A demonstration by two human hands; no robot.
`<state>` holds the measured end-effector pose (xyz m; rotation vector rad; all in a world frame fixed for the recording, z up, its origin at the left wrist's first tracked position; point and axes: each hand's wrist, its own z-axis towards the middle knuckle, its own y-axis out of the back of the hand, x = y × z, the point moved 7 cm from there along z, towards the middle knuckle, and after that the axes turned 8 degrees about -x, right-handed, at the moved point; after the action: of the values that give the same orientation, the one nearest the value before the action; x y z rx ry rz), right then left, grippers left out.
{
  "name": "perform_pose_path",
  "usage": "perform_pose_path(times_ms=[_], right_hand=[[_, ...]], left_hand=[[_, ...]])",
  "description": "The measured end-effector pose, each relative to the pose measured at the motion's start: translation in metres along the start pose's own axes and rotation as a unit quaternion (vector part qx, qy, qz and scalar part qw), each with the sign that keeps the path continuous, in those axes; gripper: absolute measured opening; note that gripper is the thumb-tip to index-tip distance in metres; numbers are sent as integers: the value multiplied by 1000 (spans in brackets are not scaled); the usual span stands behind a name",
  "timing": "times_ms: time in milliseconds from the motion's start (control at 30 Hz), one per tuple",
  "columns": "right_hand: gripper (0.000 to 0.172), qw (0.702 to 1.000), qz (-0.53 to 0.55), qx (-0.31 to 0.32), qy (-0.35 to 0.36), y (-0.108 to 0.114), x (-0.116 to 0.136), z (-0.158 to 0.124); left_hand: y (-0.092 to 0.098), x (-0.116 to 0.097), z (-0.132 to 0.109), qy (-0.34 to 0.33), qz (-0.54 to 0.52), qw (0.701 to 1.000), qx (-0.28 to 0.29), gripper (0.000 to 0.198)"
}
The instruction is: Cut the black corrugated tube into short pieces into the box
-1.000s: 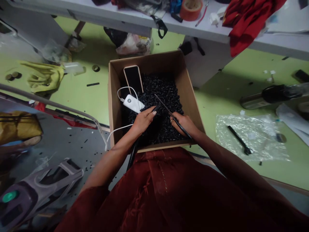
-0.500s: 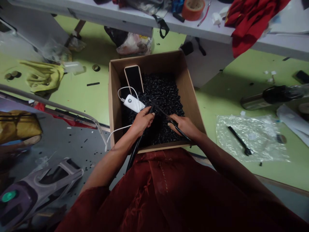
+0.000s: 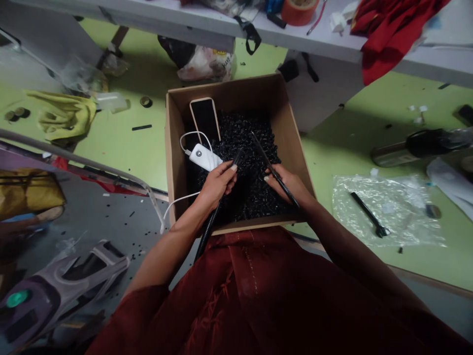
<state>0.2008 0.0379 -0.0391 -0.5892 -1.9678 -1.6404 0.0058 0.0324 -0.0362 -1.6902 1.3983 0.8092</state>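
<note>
My left hand (image 3: pixel 217 184) is closed round a black ribbed tube (image 3: pixel 207 231). The tube's short end sticks out past my thumb, and its length runs back toward my lap. In my right hand (image 3: pixel 290 186) lies a long, thin, dark knife-like tool (image 3: pixel 266 160), its pointed tip aimed away from me and apart from the tube. Both hands are above an open cardboard box (image 3: pixel 300 160) holding a heap of small black pieces (image 3: pixel 251 203). A phone (image 3: pixel 205 118) leans at the box's far left, and a white power bank (image 3: pixel 201 156) with a cable rests near my left hand.
A white table (image 3: pixel 332 44) with orange tape (image 3: pixel 298 14) and red cloth (image 3: pixel 388 44) stands ahead. To the right lie a clear plastic sheet (image 3: pixel 414 197) and a metal bottle (image 3: pixel 388 154). A metal rail (image 3: pixel 107 164) and a yellow cloth (image 3: pixel 66 116) are to the left.
The knife-like tool's tip has swung away from the tube's end, forward and to the right. My right hand has shifted slightly right; my left hand keeps its hold on the tube.
</note>
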Motion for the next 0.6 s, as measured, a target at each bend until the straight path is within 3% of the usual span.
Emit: perform_pose_path(times_ms=[167, 600], right_hand=[[37, 998, 42, 44, 24, -7, 3, -2], [51, 990, 59, 111, 60, -17, 7, -8]], left_hand=[[5, 2, 4, -35, 27, 999, -15, 44], [3, 3, 5, -52, 81, 995, -3, 46]])
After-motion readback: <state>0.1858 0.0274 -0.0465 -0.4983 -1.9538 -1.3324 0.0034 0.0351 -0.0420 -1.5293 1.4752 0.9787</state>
